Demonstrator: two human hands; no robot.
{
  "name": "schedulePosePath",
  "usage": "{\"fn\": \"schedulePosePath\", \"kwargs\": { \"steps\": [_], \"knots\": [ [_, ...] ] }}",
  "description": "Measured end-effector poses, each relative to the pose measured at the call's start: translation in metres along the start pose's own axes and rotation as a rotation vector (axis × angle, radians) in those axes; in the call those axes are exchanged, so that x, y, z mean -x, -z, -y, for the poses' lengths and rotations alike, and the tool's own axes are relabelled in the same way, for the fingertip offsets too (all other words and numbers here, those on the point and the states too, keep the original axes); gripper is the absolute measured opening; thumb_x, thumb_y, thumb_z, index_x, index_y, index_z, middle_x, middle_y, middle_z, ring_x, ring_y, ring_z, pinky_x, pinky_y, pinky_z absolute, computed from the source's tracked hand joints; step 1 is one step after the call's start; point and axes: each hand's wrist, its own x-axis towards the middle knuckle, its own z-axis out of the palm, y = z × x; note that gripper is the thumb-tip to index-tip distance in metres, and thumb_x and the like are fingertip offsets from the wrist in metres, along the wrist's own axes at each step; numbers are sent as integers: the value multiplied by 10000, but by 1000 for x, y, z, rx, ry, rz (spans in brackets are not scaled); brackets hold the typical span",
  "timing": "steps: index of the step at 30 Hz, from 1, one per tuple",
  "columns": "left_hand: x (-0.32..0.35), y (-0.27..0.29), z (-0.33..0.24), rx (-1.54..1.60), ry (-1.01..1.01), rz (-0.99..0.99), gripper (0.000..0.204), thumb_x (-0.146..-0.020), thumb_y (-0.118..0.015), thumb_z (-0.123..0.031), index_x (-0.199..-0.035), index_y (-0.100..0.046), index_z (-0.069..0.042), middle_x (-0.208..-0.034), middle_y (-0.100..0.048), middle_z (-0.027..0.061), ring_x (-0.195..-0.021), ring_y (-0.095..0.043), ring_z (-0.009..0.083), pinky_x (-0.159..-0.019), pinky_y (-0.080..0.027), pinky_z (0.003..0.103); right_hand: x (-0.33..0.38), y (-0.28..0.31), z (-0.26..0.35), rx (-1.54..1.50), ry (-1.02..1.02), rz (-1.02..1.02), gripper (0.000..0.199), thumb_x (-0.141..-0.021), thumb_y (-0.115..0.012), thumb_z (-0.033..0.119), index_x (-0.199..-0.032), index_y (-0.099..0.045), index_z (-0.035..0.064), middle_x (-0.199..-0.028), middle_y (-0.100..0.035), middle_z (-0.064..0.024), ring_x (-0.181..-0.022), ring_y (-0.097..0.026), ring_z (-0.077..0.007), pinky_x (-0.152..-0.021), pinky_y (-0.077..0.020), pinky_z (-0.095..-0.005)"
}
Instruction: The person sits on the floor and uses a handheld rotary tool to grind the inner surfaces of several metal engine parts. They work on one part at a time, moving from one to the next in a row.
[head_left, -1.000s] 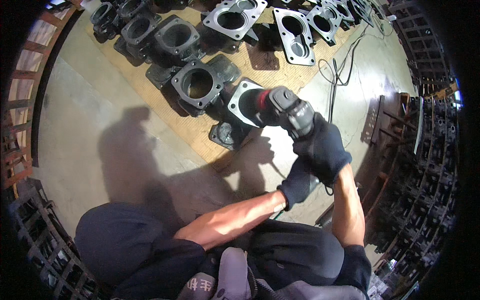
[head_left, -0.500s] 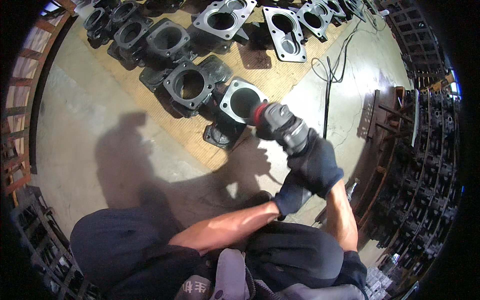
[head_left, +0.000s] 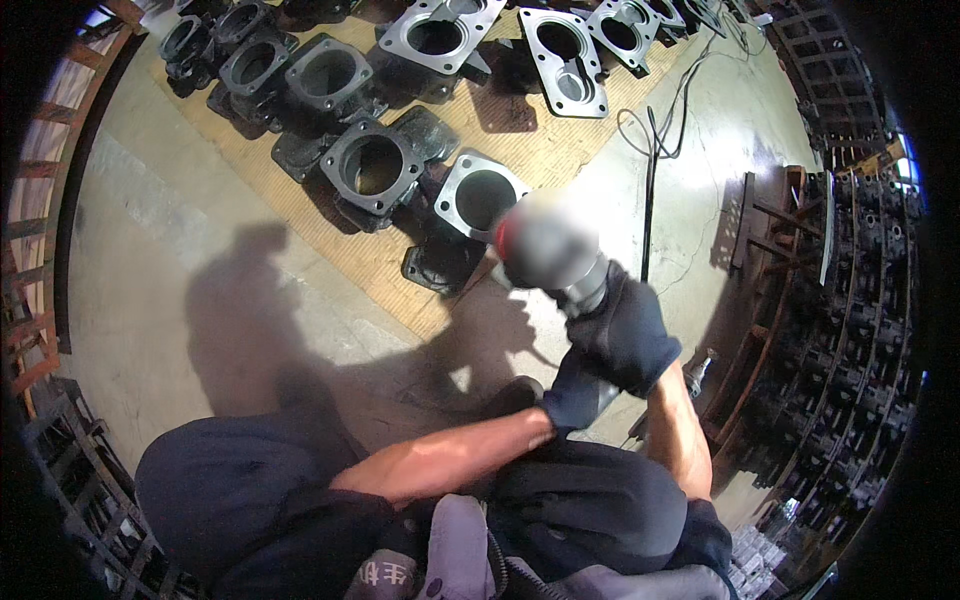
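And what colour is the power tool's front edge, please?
The tool's front edge is red; the head view shows it, blurred.

One power tool (head_left: 555, 245), two gloved grips (head_left: 630, 335), five-plus dark castings (head_left: 362, 158), five-plus bright-faced castings (head_left: 450, 195)

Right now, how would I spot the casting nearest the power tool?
On the floor lies a tan sheet; go to its corner nearest the person. Near it, just left of the power tool, is the casting. Its square top is silver around one large round hole, unlike the dark neighbour to its left.
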Motion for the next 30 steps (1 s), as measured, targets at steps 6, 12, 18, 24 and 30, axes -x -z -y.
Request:
{"fn": "schedulePosePath", "kwargs": {
  "steps": [6,12,18,24,30],
  "knots": [
    [-31,6,-14,285,43,83,365,-987,-496,-27,-1347,-440,-17,-1323,-519,92,-1231,-489,166,-1071,-409,329,-19,6,2,60,12,-74,447,-674,-725,237,-1029,-598,-3,-835,-694,-233,-823,-698,-400,-730,-557,-427],
    [26,-7,-21,-35,159,17,409,-983,-515,-51,-1376,-409,-12,-1344,-510,97,-1250,-481,159,-1078,-399,323,23,-7,9,96,-75,50,569,-635,-788,266,-1118,-597,35,-906,-704,-229,-880,-695,-397,-781,-562,-430],
    [1,-14,-20,-366,146,78,457,-980,-534,-76,-1405,-379,-7,-1366,-501,101,-1270,-472,153,-1086,-390,316,15,9,14,142,-101,-14,527,-641,-775,242,-1091,-592,38,-901,-703,-225,-872,-692,-402,-769,-563,-423],
    [-27,5,-31,670,55,-6,366,-1041,-401,-109,-1399,-363,-40,-1348,-493,79,-1254,-485,164,-1102,-385,316,-21,10,57,253,79,1,427,-676,-748,236,-1020,-590,40,-851,-691,-228,-836,-681,-418,-735,-553,-445],
    [-48,46,-55,813,-29,-15,361,-1075,-350,-235,-1391,-383,-63,-1348,-492,75,-1263,-464,160,-1098,-376,298,-59,8,111,315,197,76,434,-658,-745,236,-1024,-599,54,-842,-692,-222,-827,-681,-413,-738,-553,-444]
  ]
}}
